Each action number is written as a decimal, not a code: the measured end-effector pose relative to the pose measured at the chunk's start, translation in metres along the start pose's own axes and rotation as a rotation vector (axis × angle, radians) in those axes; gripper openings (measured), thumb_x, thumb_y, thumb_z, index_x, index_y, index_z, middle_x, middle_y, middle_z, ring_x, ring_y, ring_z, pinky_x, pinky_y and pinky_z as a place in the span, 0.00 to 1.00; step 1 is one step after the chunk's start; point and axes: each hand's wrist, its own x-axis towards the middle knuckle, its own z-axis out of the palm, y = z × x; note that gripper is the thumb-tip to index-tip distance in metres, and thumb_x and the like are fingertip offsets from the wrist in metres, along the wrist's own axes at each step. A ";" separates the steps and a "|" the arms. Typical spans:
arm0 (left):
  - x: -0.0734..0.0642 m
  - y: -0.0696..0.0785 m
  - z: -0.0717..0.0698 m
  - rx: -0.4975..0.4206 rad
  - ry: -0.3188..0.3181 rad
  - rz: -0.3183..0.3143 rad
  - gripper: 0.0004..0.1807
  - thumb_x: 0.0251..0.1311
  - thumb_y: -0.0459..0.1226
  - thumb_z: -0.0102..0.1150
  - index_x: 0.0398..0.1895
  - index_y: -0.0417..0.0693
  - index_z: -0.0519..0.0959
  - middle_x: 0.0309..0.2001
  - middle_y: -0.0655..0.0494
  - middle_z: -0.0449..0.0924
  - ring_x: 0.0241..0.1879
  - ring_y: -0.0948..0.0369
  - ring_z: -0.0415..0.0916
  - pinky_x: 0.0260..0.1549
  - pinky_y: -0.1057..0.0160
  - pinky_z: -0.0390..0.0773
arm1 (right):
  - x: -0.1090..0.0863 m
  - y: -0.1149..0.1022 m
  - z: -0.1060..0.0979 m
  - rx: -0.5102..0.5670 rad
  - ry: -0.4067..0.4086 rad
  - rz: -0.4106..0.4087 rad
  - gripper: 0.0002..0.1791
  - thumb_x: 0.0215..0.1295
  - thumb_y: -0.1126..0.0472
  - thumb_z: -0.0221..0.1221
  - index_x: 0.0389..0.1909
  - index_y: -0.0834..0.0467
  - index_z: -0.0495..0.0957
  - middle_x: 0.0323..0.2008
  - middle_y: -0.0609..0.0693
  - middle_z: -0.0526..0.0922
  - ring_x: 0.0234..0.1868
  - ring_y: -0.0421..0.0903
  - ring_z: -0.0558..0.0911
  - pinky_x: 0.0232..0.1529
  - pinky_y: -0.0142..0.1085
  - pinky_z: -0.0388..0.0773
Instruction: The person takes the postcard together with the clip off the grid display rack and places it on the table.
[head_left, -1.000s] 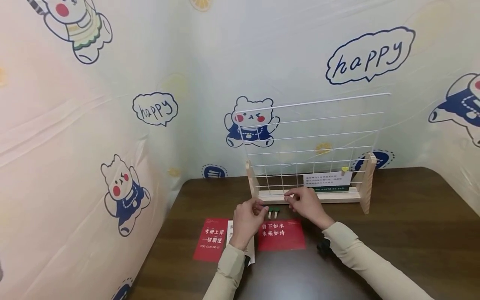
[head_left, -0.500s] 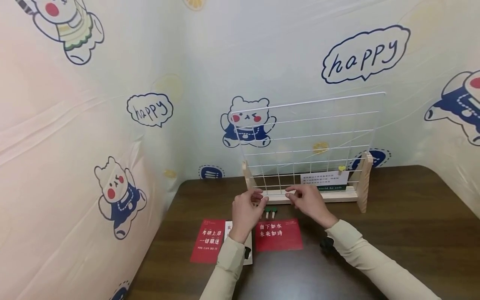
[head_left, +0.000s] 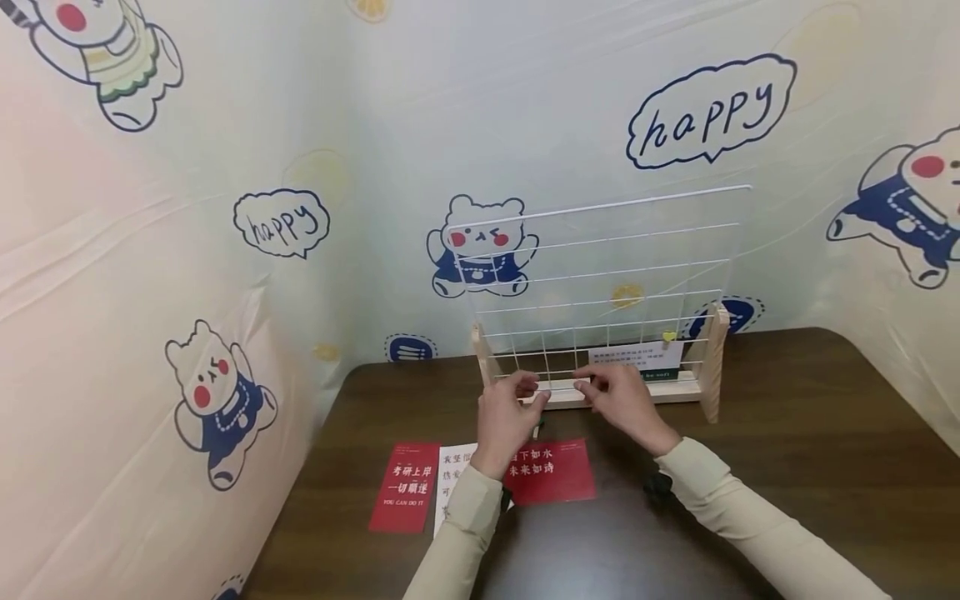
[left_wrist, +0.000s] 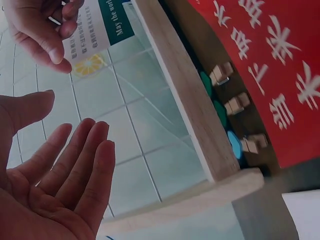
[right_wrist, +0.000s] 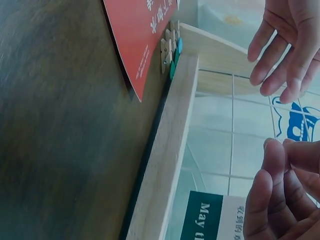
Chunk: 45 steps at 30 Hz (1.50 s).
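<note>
My left hand [head_left: 510, 417] is held before the lower part of a white wire grid [head_left: 592, 287], thumb apart from its extended fingers. Just right of it, my right hand [head_left: 621, 404] has loosely bent fingers, thumb and fingertip close together. I see nothing held in either hand. A white-and-green card [head_left: 645, 357] is on the grid, with a yellow heart-shaped clip [head_left: 670, 336] at its top edge; my right hand partly covers it. In the left wrist view, small wooden clothespins [left_wrist: 236, 103] with green and blue tops lie along the wooden base [left_wrist: 182, 95].
On the dark wooden table [head_left: 795, 467] lie a red card [head_left: 405, 492] at left, a white card [head_left: 450, 479] beside it, and another red card [head_left: 558, 479] nearer the grid. A wooden upright [head_left: 715, 367] supports the grid's right end. A printed curtain [head_left: 360, 275] hangs behind.
The head view has turned slightly right, so the scene shifts left in it. My left hand has moved right and a little up toward the grid, covering more of the clothespins. My right hand stays close by.
</note>
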 end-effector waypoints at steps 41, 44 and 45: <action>0.032 0.030 0.051 -0.065 -0.054 0.062 0.18 0.62 0.40 0.73 0.52 0.42 0.87 0.42 0.48 0.92 0.40 0.55 0.91 0.40 0.62 0.86 | 0.009 0.017 -0.059 -0.091 0.125 0.000 0.11 0.71 0.65 0.65 0.51 0.62 0.88 0.25 0.55 0.88 0.19 0.38 0.79 0.20 0.31 0.73; 0.034 0.032 0.053 -0.059 -0.060 0.067 0.18 0.62 0.40 0.73 0.52 0.41 0.86 0.42 0.47 0.92 0.40 0.55 0.91 0.41 0.60 0.86 | 0.011 0.018 -0.066 -0.104 0.145 -0.009 0.11 0.70 0.67 0.65 0.50 0.63 0.88 0.25 0.55 0.88 0.20 0.39 0.79 0.20 0.31 0.72; 0.034 0.033 0.053 -0.055 -0.062 0.068 0.19 0.62 0.40 0.73 0.53 0.40 0.86 0.43 0.48 0.92 0.40 0.55 0.91 0.41 0.59 0.86 | 0.011 0.019 -0.068 -0.104 0.148 -0.009 0.11 0.70 0.67 0.65 0.50 0.63 0.88 0.25 0.55 0.88 0.20 0.39 0.79 0.20 0.31 0.72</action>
